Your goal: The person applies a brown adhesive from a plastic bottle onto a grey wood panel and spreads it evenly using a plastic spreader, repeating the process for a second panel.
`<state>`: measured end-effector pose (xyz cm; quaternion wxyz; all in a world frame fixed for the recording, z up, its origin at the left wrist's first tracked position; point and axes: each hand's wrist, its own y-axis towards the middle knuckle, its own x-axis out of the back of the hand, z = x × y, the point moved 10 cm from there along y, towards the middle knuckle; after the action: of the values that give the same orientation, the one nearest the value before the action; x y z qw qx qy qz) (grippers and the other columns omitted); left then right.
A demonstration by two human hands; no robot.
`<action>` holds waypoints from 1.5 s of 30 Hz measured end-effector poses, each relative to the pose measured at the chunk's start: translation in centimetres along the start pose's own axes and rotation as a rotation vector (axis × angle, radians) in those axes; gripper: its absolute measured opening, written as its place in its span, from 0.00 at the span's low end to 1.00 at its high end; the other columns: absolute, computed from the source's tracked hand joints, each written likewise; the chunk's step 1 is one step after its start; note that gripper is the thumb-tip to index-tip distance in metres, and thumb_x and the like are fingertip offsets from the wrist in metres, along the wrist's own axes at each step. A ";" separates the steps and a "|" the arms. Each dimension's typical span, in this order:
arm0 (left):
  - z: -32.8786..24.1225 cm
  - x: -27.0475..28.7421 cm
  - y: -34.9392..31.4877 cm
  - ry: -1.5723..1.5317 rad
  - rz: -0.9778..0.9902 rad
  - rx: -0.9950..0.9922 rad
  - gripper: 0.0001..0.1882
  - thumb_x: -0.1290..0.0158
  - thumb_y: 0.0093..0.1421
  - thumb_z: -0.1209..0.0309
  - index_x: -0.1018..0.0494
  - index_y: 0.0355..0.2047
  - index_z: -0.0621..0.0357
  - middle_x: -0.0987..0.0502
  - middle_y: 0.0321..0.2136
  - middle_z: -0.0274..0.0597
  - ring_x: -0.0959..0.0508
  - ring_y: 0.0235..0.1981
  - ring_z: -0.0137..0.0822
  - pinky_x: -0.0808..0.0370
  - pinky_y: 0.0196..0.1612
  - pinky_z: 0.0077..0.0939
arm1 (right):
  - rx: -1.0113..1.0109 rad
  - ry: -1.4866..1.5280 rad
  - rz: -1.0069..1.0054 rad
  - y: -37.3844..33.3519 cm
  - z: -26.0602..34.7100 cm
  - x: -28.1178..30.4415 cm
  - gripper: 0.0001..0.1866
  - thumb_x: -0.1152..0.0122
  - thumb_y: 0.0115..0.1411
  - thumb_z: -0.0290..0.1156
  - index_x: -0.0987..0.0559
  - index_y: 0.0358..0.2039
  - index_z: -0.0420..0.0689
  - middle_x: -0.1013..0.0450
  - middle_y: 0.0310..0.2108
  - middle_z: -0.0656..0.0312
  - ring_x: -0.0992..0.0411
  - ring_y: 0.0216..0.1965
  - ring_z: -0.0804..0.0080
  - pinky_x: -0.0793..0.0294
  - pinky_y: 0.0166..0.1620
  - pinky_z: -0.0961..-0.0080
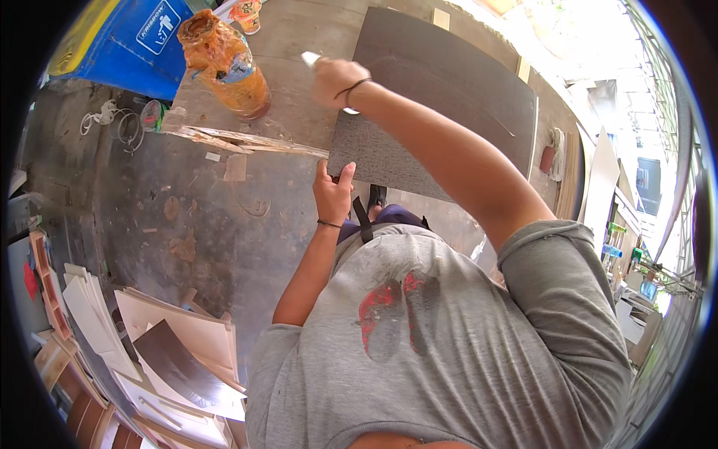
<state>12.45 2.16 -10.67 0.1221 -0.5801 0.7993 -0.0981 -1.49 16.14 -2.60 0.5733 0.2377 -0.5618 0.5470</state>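
Observation:
A dark grey-brown board [441,82] lies on the wooden worktable [295,30], its near edge reaching past the table edge. My left hand [334,193] grips the board's near left corner, thumb and fingers closed around the edge. Over the board's left side, my right hand [338,84] is closed on a flat white tool [310,57]. Only bits of this tool show on either side of the fist, so its exact kind is unclear. To the left stands a glue-crusted orange container [238,75] with an open top, near the table's edge.
A blue bin [127,45] with a yellow rim stands at the upper left. Behind the container is a small orange-and-white cup [246,15]. Board offcuts [179,337] lean at the lower left. A white cable [105,114] lies on the floor. Wood strips [570,176] stand at right.

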 end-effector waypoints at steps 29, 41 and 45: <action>3.1 0.3 0.3 -0.100 -0.056 0.027 0.20 0.39 0.53 0.66 0.34 0.38 0.63 0.29 0.18 0.33 0.31 0.13 0.22 0.33 0.17 0.17 | -0.143 0.031 -0.100 -11.7 -12.0 0.4 0.21 0.52 0.50 0.30 0.30 0.47 0.42 0.26 0.35 0.40 0.29 0.40 0.40 0.31 0.46 0.53; 9.1 -13.2 -8.9 -0.089 0.784 0.452 0.22 0.44 0.57 0.54 0.27 0.34 0.66 0.23 0.26 0.40 0.25 0.20 0.25 0.28 0.21 0.18 | 0.402 -0.151 0.102 -13.3 1.7 -3.4 0.23 0.50 0.49 0.29 0.30 0.49 0.46 0.25 0.25 0.47 0.25 0.27 0.49 0.27 0.31 0.56; 9.1 -16.0 -9.0 -0.066 0.758 0.450 0.21 0.50 0.61 0.53 0.27 0.40 0.61 0.22 0.28 0.41 0.24 0.20 0.27 0.27 0.20 0.19 | 0.538 -0.237 0.133 -16.2 3.7 -4.6 0.22 0.48 0.49 0.29 0.29 0.47 0.46 0.24 0.26 0.50 0.23 0.27 0.52 0.26 0.29 0.60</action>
<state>28.15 14.42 -15.30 0.2982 -0.2077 0.9100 -0.1997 12.62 6.50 -0.28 0.3829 0.4059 -0.4744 0.6809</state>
